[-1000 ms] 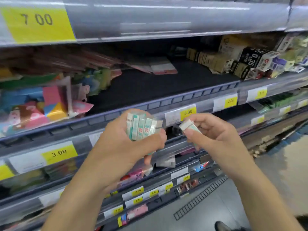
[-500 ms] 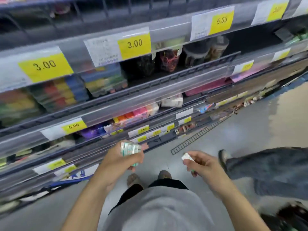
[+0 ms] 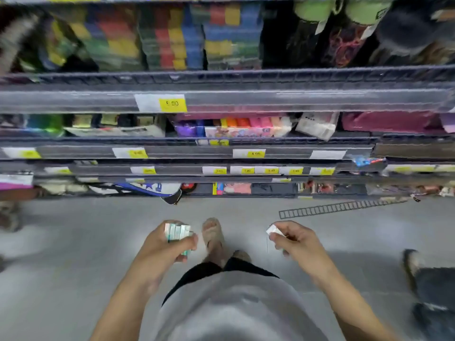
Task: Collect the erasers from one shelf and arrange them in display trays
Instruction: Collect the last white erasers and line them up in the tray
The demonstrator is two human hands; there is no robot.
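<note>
My left hand [image 3: 162, 249] grips a stack of several small erasers [image 3: 177, 232] in white and green sleeves, held side by side above the floor. My right hand [image 3: 295, 239] pinches a single white eraser [image 3: 272, 229] between thumb and fingers. Both hands hang low in front of my body, well below the shelves. No display tray shows in view.
Store shelves [image 3: 221, 99] with yellow price tags and coloured stationery packs fill the upper half. A grey floor [image 3: 73, 242] lies below, with a dark ladder-like strip [image 3: 339, 207] on it. My feet [image 3: 214, 237] stand between the hands. Another person's leg and shoe [image 3: 428, 279] are at the right.
My view has dropped from the upper shelves to the lower shelves and floor. Both hands have come down and apart, each still holding its erasers.
</note>
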